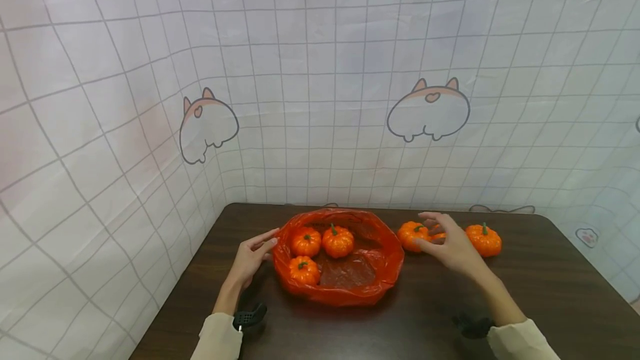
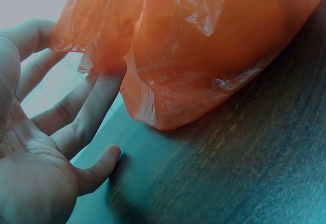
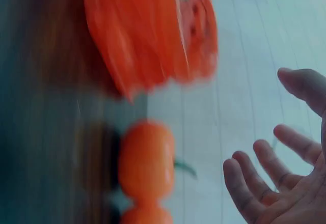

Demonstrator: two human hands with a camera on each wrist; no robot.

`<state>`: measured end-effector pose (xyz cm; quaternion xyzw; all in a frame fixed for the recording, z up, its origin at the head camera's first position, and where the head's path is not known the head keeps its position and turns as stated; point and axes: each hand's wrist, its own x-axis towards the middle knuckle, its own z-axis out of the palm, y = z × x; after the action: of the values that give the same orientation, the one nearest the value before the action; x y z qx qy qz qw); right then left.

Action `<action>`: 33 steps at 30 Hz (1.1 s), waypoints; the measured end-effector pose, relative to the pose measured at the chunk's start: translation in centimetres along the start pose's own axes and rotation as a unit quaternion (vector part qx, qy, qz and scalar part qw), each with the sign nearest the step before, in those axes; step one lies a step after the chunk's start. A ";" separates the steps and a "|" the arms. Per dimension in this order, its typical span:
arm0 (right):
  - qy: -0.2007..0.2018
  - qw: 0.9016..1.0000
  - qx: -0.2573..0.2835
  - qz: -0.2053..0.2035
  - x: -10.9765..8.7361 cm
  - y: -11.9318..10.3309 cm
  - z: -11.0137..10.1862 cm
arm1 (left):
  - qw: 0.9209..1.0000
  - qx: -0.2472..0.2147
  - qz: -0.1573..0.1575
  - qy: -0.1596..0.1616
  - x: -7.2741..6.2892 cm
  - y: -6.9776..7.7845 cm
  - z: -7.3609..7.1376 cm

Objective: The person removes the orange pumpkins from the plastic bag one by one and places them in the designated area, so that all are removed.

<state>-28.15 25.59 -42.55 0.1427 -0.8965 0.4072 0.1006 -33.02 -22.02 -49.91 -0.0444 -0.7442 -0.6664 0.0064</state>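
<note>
Behind the tabletop and along its left side hangs a white wall covering, ruled in grey squares and printed with plump corgis. The dark wood-grain top carries a red-orange plastic bag, its mouth spread wide, sitting left of centre and close to the far edge.

A person in cream sleeves reaches over from the near edge with both arms. The left hand is at the bag's left side, fingers loosely extended and spread, some of their tips tucked out of sight behind the thin plastic. The right hand is open with nothing in it, fingers gently curved, near the loose pumpkins toward the far right corner.

Three glossy orange mini pumpkins sit inside the bag, two toward its far side and one nearer its left front. Three more line up along the far edge to the right: one just beside the bag, a middle one half hidden by the right hand, and the last nearest the far right corner. Green stems poke up from several.
</note>
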 end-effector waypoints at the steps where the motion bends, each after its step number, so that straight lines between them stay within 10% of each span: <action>1: -0.008 1.000 0.009 -0.005 0.1 -0.5 0.8 | 1.000 0.000 0.000 -0.001 0.0 0.0 0.0; 13: -0.095 0.989 0.100 -0.046 2.6 -4.5 8.3 | 1.000 -0.002 0.003 -0.009 0.5 0.2 0.2; 33: -0.104 0.992 0.050 0.058 6.5 -4.3 15.2 | 1.000 0.016 0.007 -0.012 0.1 -0.3 -0.4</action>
<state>-33.77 10.22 -47.46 0.1367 -0.8873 0.4398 -0.0249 -33.14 -22.42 -50.15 -0.0575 -0.7544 -0.6539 0.0028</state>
